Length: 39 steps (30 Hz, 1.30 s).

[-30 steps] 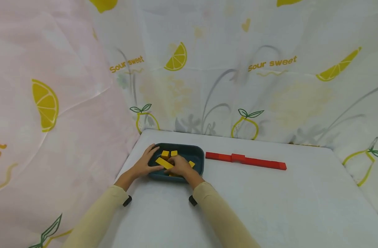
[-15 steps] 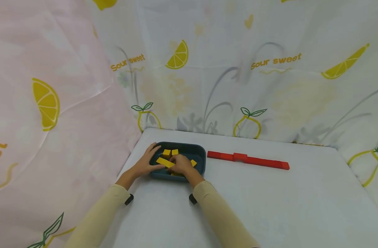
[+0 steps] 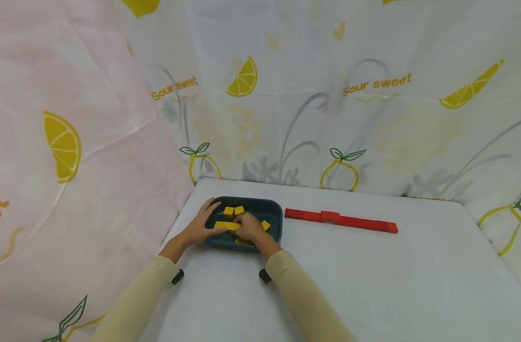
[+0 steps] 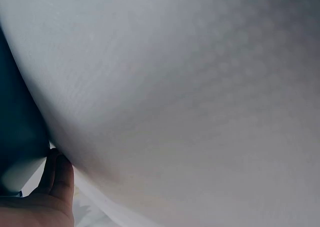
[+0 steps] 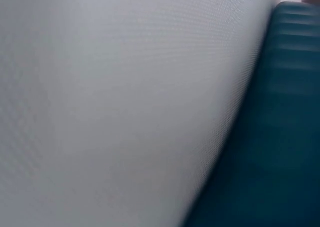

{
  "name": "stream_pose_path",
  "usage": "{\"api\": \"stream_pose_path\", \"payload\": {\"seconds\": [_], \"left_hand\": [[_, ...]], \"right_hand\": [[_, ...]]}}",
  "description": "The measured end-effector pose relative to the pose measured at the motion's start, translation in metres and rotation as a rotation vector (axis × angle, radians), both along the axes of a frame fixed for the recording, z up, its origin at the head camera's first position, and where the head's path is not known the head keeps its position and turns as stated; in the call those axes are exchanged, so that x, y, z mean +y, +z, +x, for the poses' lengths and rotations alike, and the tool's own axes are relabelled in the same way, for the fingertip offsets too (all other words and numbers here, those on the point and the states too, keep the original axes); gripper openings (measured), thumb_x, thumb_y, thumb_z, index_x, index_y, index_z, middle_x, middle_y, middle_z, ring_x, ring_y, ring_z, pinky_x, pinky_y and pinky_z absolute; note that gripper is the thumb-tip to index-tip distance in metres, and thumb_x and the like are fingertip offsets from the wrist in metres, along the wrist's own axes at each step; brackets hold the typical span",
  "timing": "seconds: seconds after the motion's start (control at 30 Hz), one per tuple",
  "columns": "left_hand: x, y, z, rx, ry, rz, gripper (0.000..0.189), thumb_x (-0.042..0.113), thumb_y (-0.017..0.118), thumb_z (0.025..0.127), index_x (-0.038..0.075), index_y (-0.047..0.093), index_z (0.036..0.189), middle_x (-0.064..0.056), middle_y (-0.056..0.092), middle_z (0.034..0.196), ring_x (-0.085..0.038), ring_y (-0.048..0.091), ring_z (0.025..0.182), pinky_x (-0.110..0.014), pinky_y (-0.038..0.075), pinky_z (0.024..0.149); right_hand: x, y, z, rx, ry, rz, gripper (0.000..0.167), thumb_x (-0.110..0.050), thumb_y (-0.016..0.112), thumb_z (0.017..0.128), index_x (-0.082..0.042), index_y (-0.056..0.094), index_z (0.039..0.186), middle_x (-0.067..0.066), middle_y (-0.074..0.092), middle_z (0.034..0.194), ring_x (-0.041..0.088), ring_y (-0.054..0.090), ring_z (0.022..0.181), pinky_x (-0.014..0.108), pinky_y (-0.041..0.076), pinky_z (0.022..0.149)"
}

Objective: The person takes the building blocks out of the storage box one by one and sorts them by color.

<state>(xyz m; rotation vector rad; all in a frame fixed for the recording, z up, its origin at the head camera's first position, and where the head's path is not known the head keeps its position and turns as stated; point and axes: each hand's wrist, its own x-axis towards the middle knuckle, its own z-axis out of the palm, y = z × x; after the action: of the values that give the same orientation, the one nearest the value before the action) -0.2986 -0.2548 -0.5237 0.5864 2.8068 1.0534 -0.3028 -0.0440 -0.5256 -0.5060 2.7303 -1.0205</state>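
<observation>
A dark teal tray [image 3: 277,223] with several yellow blocks in it stands at the table's back left. My left hand [image 3: 197,228] holds the tray's left end, fingers spread toward the far corner and thumb over the near side. In the left wrist view its fingers [image 4: 62,179] lie against the tray's outer wall. My right hand [image 3: 249,228] reaches into the tray and pinches the right end of a long yellow block [image 3: 226,225]. Two yellow cubes [image 3: 228,212] sit behind that block. Another yellow block [image 3: 265,225] shows right of the hand. The right fingertips are hidden.
To the right of the tray, a row of red blocks [image 3: 359,222] lies end to end on the white table [image 3: 371,285], one standing higher than the rest. A lemon-print cloth [image 3: 260,118] hangs behind the table and along its left side.
The long yellow block has turned from slanting to nearly level across the tray, with my right hand on it. My left hand has stayed at the tray's left end.
</observation>
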Motion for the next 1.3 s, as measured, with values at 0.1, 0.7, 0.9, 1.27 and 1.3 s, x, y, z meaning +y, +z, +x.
{"api": "stream_pose_path", "payload": {"seconds": [0.1, 0.7, 0.9, 1.27, 1.3], "left_hand": [[0.0, -0.001, -0.001, 0.006, 0.001, -0.007, 0.093, 0.05, 0.071, 0.085, 0.016, 0.023, 0.157, -0.016, 0.003, 0.166, -0.044, 0.014, 0.15, -0.071, 0.022, 0.113], [-0.002, -0.003, 0.003, -0.013, 0.018, 0.024, 0.098, 0.052, 0.073, 0.083, 0.017, 0.021, 0.158, -0.014, 0.001, 0.167, -0.043, 0.013, 0.15, -0.07, 0.02, 0.114], [-0.002, -0.009, 0.013, -0.015, 0.013, 0.024, 0.097, 0.051, 0.074, 0.083, 0.013, 0.023, 0.157, -0.017, 0.004, 0.166, -0.044, 0.014, 0.15, -0.071, 0.02, 0.114], [-0.001, -0.004, 0.008, -0.001, 0.017, 0.029, 0.098, 0.049, 0.075, 0.083, 0.013, 0.023, 0.157, -0.015, 0.004, 0.166, -0.043, 0.011, 0.151, -0.069, 0.019, 0.115], [-0.002, -0.002, 0.006, 0.0, 0.013, 0.021, 0.098, 0.049, 0.075, 0.083, 0.012, 0.022, 0.157, -0.015, 0.003, 0.166, -0.043, 0.011, 0.151, -0.07, 0.019, 0.115]], "right_hand": [[0.0, 0.001, 0.001, 0.007, -0.002, -0.007, 0.028, -0.021, 0.074, 0.088, -0.007, 0.074, 0.112, 0.005, 0.068, 0.113, 0.016, 0.059, 0.099, 0.035, 0.052, 0.094], [0.0, 0.007, 0.01, 0.076, -0.067, -0.104, 0.037, -0.019, 0.067, 0.094, -0.007, 0.064, 0.129, 0.01, 0.054, 0.123, 0.02, 0.055, 0.105, 0.039, 0.048, 0.102], [0.004, 0.003, 0.021, 0.119, -0.108, -0.159, 0.034, -0.018, 0.067, 0.095, -0.008, 0.065, 0.127, 0.009, 0.053, 0.122, 0.019, 0.056, 0.102, 0.037, 0.051, 0.098], [0.046, 0.035, 0.028, 0.25, -0.076, -0.208, 0.03, -0.014, 0.065, 0.096, -0.008, 0.064, 0.125, 0.011, 0.053, 0.119, 0.019, 0.055, 0.097, 0.033, 0.052, 0.088], [0.052, 0.04, 0.028, 0.254, -0.068, -0.221, 0.031, -0.014, 0.065, 0.095, -0.007, 0.064, 0.126, 0.012, 0.053, 0.119, 0.019, 0.054, 0.097, 0.032, 0.052, 0.087]]}}
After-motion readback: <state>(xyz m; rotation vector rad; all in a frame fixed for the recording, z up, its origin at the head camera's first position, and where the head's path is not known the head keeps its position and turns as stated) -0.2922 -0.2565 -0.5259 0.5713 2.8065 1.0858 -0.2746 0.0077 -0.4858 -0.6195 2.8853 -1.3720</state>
